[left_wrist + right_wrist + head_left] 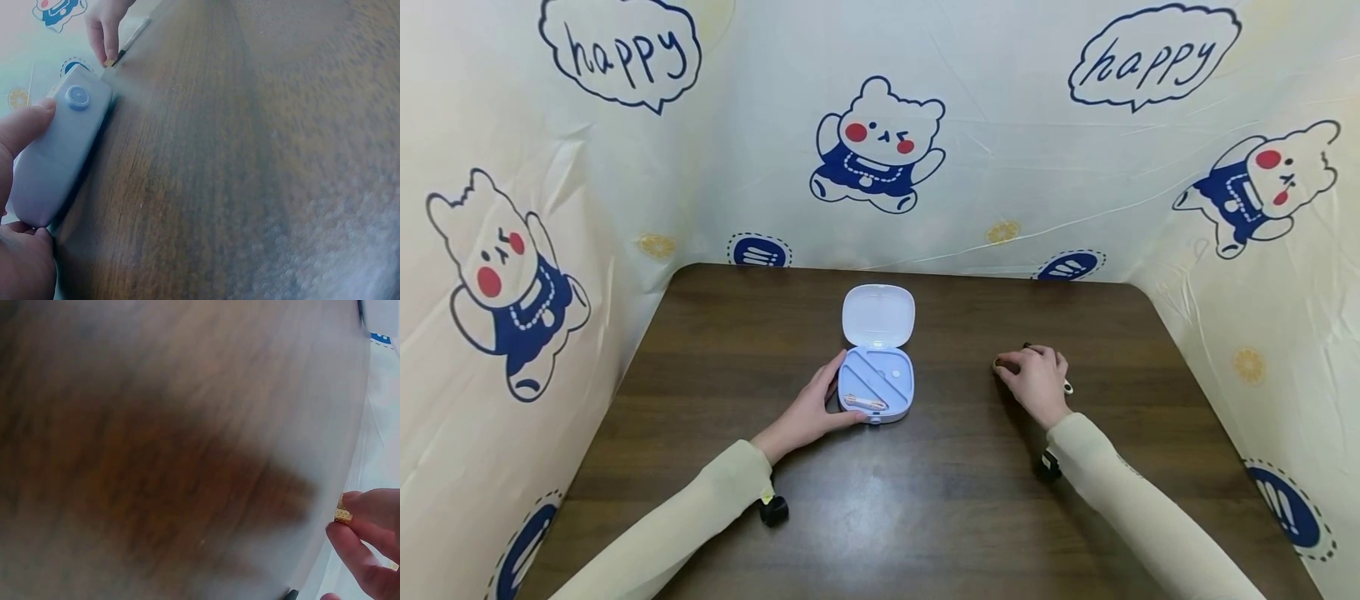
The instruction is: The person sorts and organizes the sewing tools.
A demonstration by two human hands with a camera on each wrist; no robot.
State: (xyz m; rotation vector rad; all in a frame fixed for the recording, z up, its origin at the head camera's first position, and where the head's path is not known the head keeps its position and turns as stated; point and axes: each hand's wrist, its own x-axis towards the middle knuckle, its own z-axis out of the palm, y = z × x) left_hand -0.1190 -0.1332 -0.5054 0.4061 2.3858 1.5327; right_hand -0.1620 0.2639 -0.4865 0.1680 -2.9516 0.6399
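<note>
A light blue lidded box [898, 367] stands on the table with its lid [878, 317] raised behind it. Diagonal dividers split its inside; a small pinkish-gold item [865, 402] lies in the front compartment, a tiny white piece [896, 373] at the right. My left hand [805, 417] grips the box from its left, thumb at the front wall beside the round catch [78, 97]. Off to the right, my right hand [1037, 383] pinches a small gold textured piece [342, 515] between thumb and finger. It may be a ring, but the fingers partly cover it.
A thin stick [134, 34], dark at one end and pale along its shaft, lies on the table by my right hand, which hides its middle in the head view. The brown wooden table [760, 333] is bordered by a printed cloth [1000, 167] at the back and sides.
</note>
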